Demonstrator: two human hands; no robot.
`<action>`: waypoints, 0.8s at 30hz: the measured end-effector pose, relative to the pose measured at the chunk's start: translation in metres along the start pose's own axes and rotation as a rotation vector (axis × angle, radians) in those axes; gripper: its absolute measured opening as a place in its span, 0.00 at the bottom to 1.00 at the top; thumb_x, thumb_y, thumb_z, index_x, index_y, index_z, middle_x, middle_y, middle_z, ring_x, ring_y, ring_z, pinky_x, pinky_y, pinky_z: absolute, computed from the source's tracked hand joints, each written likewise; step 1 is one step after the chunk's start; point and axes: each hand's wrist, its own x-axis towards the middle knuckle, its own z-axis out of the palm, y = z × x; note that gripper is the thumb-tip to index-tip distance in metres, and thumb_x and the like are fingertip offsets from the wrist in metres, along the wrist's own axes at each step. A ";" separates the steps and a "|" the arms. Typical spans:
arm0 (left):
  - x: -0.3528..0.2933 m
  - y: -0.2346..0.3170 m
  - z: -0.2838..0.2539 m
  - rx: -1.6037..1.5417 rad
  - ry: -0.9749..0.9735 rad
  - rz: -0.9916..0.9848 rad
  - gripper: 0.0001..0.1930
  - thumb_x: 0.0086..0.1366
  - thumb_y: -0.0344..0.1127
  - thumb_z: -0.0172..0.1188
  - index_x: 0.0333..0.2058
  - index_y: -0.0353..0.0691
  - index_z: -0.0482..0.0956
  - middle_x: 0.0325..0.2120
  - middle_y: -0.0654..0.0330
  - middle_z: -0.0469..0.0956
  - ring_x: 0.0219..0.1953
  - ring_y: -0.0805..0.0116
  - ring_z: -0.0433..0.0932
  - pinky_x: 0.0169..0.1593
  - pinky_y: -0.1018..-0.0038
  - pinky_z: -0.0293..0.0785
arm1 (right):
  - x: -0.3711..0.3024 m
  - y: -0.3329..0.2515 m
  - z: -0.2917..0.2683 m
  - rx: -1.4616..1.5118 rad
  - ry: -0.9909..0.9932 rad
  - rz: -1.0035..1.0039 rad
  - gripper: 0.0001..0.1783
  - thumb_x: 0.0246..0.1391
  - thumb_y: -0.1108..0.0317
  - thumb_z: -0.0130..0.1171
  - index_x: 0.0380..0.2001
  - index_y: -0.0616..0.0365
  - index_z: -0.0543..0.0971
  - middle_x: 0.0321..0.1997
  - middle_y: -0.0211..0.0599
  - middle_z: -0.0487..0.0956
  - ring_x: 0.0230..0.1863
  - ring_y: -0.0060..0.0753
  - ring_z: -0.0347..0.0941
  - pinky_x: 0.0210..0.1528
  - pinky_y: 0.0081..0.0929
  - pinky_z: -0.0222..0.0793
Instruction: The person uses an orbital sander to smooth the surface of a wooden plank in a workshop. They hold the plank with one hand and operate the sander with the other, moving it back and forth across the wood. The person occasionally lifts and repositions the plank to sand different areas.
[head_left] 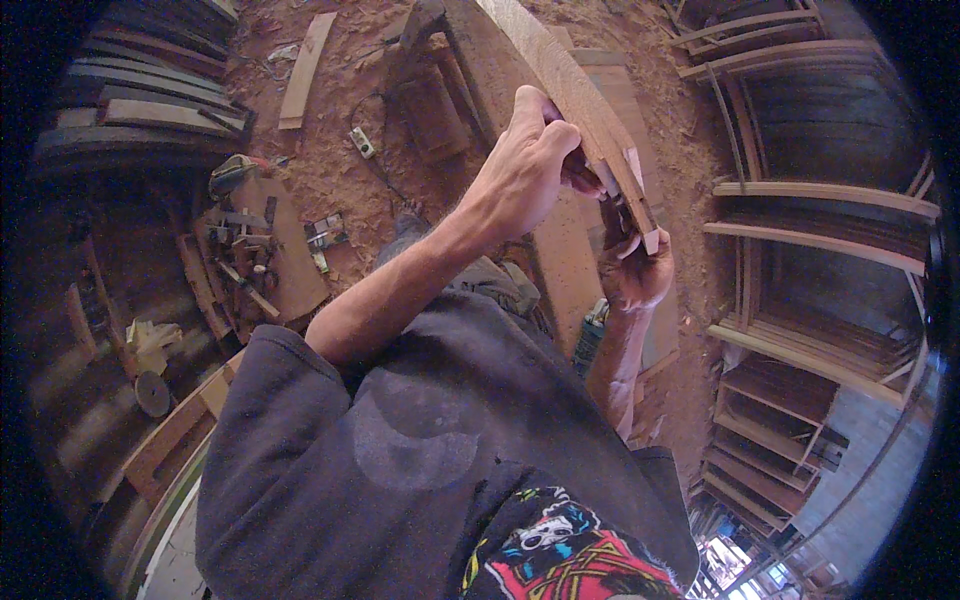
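Note:
A long light-brown wooden board (575, 85) is raised in front of me, tilted, its far end running out of the top of the view. My left hand (535, 165) is closed round its left edge, with the thumb on top and the other fingers partly hidden beneath. Lower down, my right hand (643, 275) grips the near end of the same board, where a cut or notched section shows. The right fingers are partly hidden behind the wood.
Below lies a long wooden bench or plank (560, 270), with a green can (590, 335) near my right forearm. At left stand a low table (285, 240) strewn with tools and a lumber stack (150, 110). A power strip (362, 143) lies on sawdust. Wooden frames (820, 190) line the right.

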 end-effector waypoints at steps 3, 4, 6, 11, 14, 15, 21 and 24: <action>-0.003 0.000 0.002 -0.043 0.013 -0.036 0.16 0.74 0.33 0.41 0.52 0.25 0.58 0.42 0.45 0.74 0.36 0.60 0.85 0.41 0.68 0.87 | 0.000 -0.005 -0.008 -0.014 -0.025 0.018 0.22 0.64 0.67 0.49 0.57 0.68 0.74 0.57 0.54 0.80 0.53 0.53 0.82 0.46 0.53 0.88; -0.004 -0.003 -0.001 -0.066 0.021 -0.064 0.16 0.74 0.33 0.42 0.53 0.26 0.58 0.43 0.46 0.74 0.37 0.59 0.85 0.41 0.66 0.87 | 0.000 -0.006 -0.010 -0.003 -0.080 0.039 0.22 0.64 0.66 0.49 0.57 0.68 0.74 0.58 0.54 0.79 0.55 0.52 0.81 0.49 0.53 0.87; -0.008 -0.017 -0.014 -0.106 0.041 -0.122 0.16 0.73 0.34 0.43 0.53 0.29 0.59 0.43 0.47 0.75 0.38 0.58 0.85 0.41 0.64 0.87 | 0.001 -0.008 -0.020 -0.107 -0.113 0.000 0.23 0.63 0.65 0.51 0.57 0.66 0.74 0.60 0.52 0.78 0.58 0.51 0.79 0.55 0.53 0.82; -0.039 -0.083 -0.058 -0.117 0.102 -0.499 0.25 0.75 0.43 0.52 0.62 0.31 0.64 0.54 0.50 0.76 0.54 0.56 0.79 0.54 0.59 0.78 | 0.000 -0.020 -0.047 -0.595 0.062 -0.168 0.27 0.60 0.62 0.55 0.59 0.64 0.74 0.61 0.48 0.78 0.63 0.52 0.75 0.69 0.49 0.68; -0.049 -0.126 -0.074 -0.081 0.137 -0.647 0.32 0.76 0.50 0.54 0.67 0.30 0.65 0.60 0.49 0.76 0.61 0.56 0.77 0.61 0.58 0.75 | 0.005 -0.020 -0.074 -0.758 0.265 -0.228 0.30 0.58 0.65 0.61 0.63 0.63 0.71 0.59 0.46 0.79 0.61 0.49 0.76 0.65 0.47 0.72; -0.051 -0.147 -0.077 -0.052 0.148 -0.684 0.33 0.77 0.52 0.54 0.67 0.29 0.65 0.61 0.49 0.76 0.61 0.56 0.77 0.62 0.58 0.74 | 0.005 -0.022 -0.089 -0.819 0.341 -0.247 0.31 0.58 0.66 0.62 0.64 0.62 0.71 0.59 0.45 0.79 0.61 0.48 0.76 0.64 0.46 0.72; -0.029 -0.268 -0.097 0.225 0.407 -0.611 0.37 0.76 0.56 0.55 0.65 0.25 0.58 0.62 0.41 0.70 0.63 0.50 0.72 0.63 0.57 0.72 | -0.034 -0.018 -0.163 -0.889 0.630 -0.330 0.32 0.63 0.70 0.65 0.66 0.63 0.64 0.56 0.45 0.80 0.54 0.42 0.80 0.57 0.41 0.79; -0.022 -0.325 -0.118 0.169 0.425 -0.501 0.39 0.76 0.58 0.54 0.65 0.24 0.58 0.63 0.40 0.69 0.64 0.50 0.72 0.64 0.56 0.71 | -0.079 -0.003 -0.186 -1.197 0.676 -0.568 0.30 0.64 0.70 0.64 0.64 0.63 0.64 0.53 0.46 0.80 0.49 0.38 0.81 0.54 0.35 0.80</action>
